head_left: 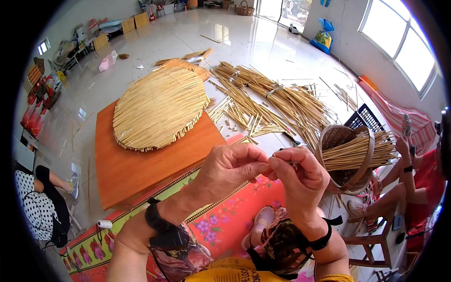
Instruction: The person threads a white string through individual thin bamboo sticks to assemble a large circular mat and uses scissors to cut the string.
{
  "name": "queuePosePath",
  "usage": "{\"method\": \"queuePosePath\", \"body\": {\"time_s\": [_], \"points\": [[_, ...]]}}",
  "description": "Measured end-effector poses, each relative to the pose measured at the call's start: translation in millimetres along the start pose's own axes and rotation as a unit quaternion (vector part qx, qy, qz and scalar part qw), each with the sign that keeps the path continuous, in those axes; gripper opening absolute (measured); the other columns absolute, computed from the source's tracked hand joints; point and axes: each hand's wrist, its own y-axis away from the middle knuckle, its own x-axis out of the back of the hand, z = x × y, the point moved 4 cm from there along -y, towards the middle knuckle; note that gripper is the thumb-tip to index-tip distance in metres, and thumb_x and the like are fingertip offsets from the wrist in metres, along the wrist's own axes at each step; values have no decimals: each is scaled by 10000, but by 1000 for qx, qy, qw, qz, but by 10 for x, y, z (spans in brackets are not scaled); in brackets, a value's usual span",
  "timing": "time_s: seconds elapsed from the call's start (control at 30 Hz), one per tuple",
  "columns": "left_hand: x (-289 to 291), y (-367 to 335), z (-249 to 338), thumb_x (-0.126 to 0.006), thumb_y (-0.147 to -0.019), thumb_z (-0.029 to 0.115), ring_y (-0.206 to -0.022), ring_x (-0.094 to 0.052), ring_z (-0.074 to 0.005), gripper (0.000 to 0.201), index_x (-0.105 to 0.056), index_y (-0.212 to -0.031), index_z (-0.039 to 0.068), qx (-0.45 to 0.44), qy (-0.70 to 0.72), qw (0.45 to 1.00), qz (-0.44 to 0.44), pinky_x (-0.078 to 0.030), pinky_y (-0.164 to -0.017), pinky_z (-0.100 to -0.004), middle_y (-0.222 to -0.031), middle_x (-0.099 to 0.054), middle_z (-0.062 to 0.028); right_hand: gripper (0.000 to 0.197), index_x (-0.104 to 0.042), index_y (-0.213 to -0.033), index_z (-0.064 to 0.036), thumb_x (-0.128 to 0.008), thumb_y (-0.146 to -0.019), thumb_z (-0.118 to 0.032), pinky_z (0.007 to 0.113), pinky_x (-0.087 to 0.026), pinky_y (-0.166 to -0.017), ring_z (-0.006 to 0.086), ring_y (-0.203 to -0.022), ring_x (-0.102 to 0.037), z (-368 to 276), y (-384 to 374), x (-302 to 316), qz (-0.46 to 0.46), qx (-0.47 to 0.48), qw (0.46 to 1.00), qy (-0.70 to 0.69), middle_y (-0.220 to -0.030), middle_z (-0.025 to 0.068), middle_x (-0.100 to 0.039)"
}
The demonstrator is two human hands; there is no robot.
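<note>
And here are your hands, right up front, thumbs pinched to forefingers and the tips meeting: left hand (239, 162), right hand (300, 176). You've got a pale wisp (294, 164) caught at the right fingers, above the flowered red mat (221, 214); whatever lies between the left fingertips, I can't tell. It looks thread-like, so call it near weightless, limp and easy to lose: fingertips only, close to its end.

Over on the desk (117, 188) lies the round stalk panel (159, 105); that should feel stiff but fairly light, with brittle edges, best taken under opposite sides of the rim.

Now to your right, the wicker basket (331, 141), tipped, its arched handle across a thick sheaf of stalks (359, 150) poking out of its mouth! Just behind it, a black crate (364, 117); you can't make out its contents from here.
</note>
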Motion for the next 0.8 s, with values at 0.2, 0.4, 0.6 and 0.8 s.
{"method": "queuePosePath", "body": {"time_s": [0.2, 0.4, 0.6, 0.8], "points": [[-4, 3, 17, -604, -931, 92, -864, -652, -104, 145, -634, -1019, -19, 4, -15, 1000, 8, -514, -742, -216, -900, -689, -65, 115, -666, -870, 12, -713, -779, 63, 179, -390, -527, 50, -649, -551, -2, 6, 5, 1, -3, 1000, -11, -757, 21, -594], [-5, 15, 62, -611, -915, 47, -861, -650, -115, 133, -630, -1017, -36, -23, -36, 999, 15, -526, -776, -235, -907, -680, -75, 124, -671, -876, 17, -714, -774, 72, 191, -406, -550, 65, -676, -556, 8, 2, -8, -10, -12, 999, -45, -770, 30, -601], [-15, 16, 111, -618, -903, 22, -872, -653, -123, 113, -636, -994, -43, -44, -85, 995, 20, -535, -784, -239, -905, -679, -76, 140, -673, -878, 10, -719, -763, 74, 202, -428, -573, 73, -696, -567, 6, 2, 6, -27, 6, 1000, -4, -794, 34, -605], [-16, 21, 141, -617, -900, 15, -859, -658, -120, 104, -642, -988, -35, -46, -125, 991, 22, -542, -770, -239, -904, -680, -80, 134, -670, -871, 10, -719, -764, 72, 208, -442, -591, 75, -710, -574, 21, 10, -10, -23, -21, 999, -34, -791, 31, -602]]}}
